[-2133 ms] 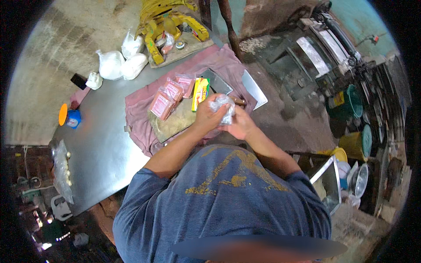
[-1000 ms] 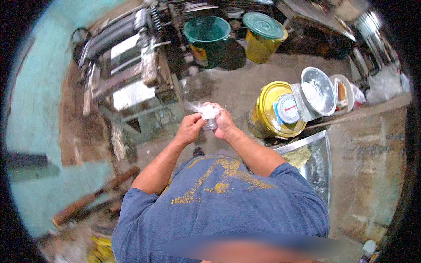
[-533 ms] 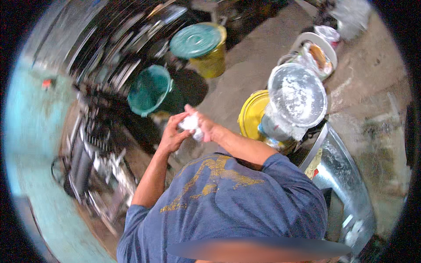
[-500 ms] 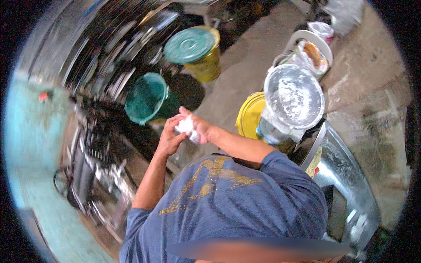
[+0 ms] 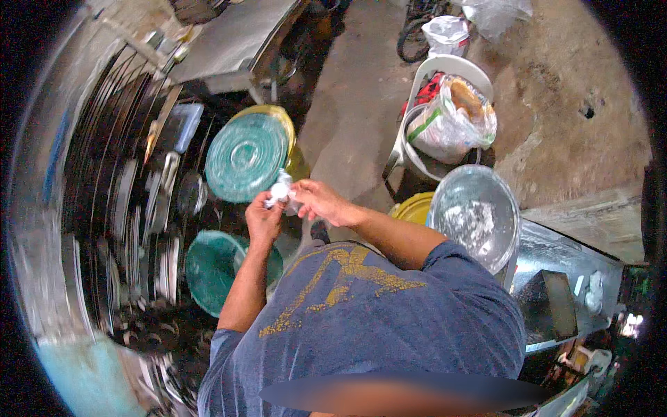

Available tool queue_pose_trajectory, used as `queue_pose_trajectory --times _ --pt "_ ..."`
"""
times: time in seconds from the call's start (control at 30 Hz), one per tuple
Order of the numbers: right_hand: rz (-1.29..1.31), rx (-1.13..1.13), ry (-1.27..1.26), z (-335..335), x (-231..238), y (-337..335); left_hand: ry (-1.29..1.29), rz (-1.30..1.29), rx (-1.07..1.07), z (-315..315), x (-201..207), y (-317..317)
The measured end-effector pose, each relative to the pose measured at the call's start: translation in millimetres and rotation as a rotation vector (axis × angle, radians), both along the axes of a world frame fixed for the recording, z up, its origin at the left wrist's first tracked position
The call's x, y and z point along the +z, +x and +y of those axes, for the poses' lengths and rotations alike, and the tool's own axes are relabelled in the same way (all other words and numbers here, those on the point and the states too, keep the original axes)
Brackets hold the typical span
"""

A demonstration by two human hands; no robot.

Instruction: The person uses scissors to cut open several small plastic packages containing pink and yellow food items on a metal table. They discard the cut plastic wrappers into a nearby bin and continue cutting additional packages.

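Note:
My left hand (image 5: pixel 265 218) is closed around the lower left part of a small white crumpled thing (image 5: pixel 281 190), thin and soft-looking like a plastic bag or cloth; its exact kind I cannot make out. From the other side, the bent fingers of my right hand (image 5: pixel 321 199) grip its right edge. Both hands are held up in front of my chest, close together. Beyond them stands a yellow bucket (image 5: pixel 299 165) topped with a green lid (image 5: pixel 244 156) dusted in white.
An open green bucket (image 5: pixel 208 274) stands at left, beside a rack of metal pieces (image 5: pixel 111 222). At right are a silver basin (image 5: pixel 507 201) with white powder, a yellow lid (image 5: pixel 415 208), and a white chair (image 5: pixel 479 67) holding a plastic sack (image 5: pixel 445 128). A metal table (image 5: pixel 229 48) stands far left.
I have moved forward, bringing the lidded bucket closer and the open green bucket beside me. The white thing, earlier a lump cupped between both hands, is now held by the fingers, part of it sticking up.

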State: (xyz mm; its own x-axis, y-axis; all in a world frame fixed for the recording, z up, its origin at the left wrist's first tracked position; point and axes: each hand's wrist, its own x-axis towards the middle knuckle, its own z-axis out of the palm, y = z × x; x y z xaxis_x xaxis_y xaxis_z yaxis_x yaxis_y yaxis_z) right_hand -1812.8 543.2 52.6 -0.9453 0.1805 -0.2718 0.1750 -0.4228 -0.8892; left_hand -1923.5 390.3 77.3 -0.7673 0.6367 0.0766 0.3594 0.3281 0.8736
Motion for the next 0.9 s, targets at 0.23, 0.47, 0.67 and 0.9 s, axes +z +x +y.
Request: queue_pose_trajectory --times 0.23,0.47,0.67,0.9 --pt "-0.106 -0.465 0.024 131.4 3.6 -45.3 0.06 -0.26 -0.538 184.2 -4.1 -81.5" --pt "-0.068 -0.791 -0.244 281.7 -16.7 -50.6 0.095 0.362 -0.98 382.0 -14.8 -121.1" --pt "-0.205 -0.718 -0.104 423.7 -19.4 -51.5 -0.311 0.133 -0.998 535.6 -41.5 -141.6" --pt "-0.308 -0.891 -0.049 528.6 -17.3 -2.9 -0.441 -0.085 -0.714 678.0 -146.1 -205.0"
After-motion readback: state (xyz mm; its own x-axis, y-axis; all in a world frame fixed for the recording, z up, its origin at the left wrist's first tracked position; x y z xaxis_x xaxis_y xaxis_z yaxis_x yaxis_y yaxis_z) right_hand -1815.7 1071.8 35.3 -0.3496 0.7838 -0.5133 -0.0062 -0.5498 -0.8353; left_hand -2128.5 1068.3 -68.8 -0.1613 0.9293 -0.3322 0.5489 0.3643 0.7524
